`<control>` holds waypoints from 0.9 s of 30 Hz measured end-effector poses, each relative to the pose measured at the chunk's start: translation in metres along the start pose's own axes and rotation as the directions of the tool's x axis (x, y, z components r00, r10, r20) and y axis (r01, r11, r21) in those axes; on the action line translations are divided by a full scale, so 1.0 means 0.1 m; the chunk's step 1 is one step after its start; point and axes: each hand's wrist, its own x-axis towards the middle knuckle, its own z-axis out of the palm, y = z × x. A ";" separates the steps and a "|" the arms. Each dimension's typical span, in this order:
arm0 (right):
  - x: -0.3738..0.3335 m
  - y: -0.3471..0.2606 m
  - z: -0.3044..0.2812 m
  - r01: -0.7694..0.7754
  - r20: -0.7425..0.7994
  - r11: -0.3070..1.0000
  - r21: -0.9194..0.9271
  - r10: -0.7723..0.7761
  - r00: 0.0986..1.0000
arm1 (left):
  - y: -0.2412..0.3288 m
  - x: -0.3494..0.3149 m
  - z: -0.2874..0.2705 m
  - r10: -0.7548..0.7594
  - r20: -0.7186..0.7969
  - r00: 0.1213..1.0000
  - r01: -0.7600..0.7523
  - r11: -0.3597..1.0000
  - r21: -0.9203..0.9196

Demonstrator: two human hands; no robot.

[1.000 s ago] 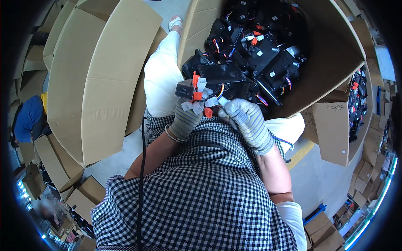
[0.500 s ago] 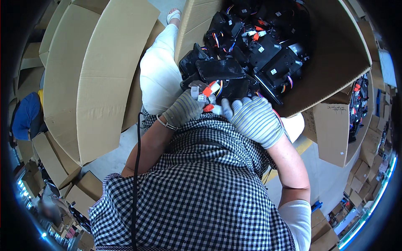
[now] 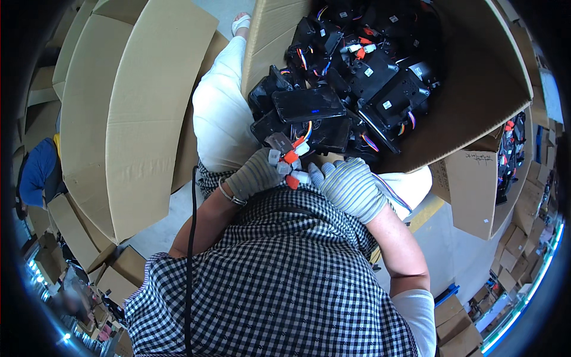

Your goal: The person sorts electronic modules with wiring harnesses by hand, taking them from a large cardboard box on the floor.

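Observation:
My left hand (image 3: 256,175), in a striped knit glove, is closed round a bunch of white and orange plug connectors (image 3: 289,162), which stick out past its fingers. Close on its right, my right hand (image 3: 352,187), gloved the same way, has its fingers curled in, the thumb beside a white plug. Multicoloured wires (image 3: 394,193) run out from the outer side of this hand over my white trousers; its grip on them is partly hidden. Just beyond both hands lies a flat black unit (image 3: 309,104) with a small blue mark, among more black housings (image 3: 395,98) with coloured leads.
The housings fill a large open carton (image 3: 476,119) in front of me. Tall carton flaps (image 3: 146,125) stand at my left. A smaller carton (image 3: 473,190) at the right holds similar parts. A black cable (image 3: 191,262) hangs down over my checked apron (image 3: 279,279).
Both hands and the connectors have come slightly lower in the view, and my right hand has shifted a little left. More of the multicoloured wires now shows on its right side.

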 end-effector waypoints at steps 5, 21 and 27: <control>0.00 0.01 0.11 -0.008 0.075 0.997 0.072 0.003 0.997 | 0.35 -0.15 -0.38 -0.232 0.182 0.955 0.295 0.754 -0.587; 0.83 1.04 0.15 -0.411 -0.118 0.582 0.702 0.663 0.739 | 0.06 -0.25 0.07 -0.264 0.180 0.948 0.174 -0.048 -0.984; 1.65 2.18 0.94 -0.516 -0.371 0.652 0.555 0.749 0.549 | 0.24 -0.19 -0.06 -0.459 0.180 0.870 0.200 -0.006 -0.980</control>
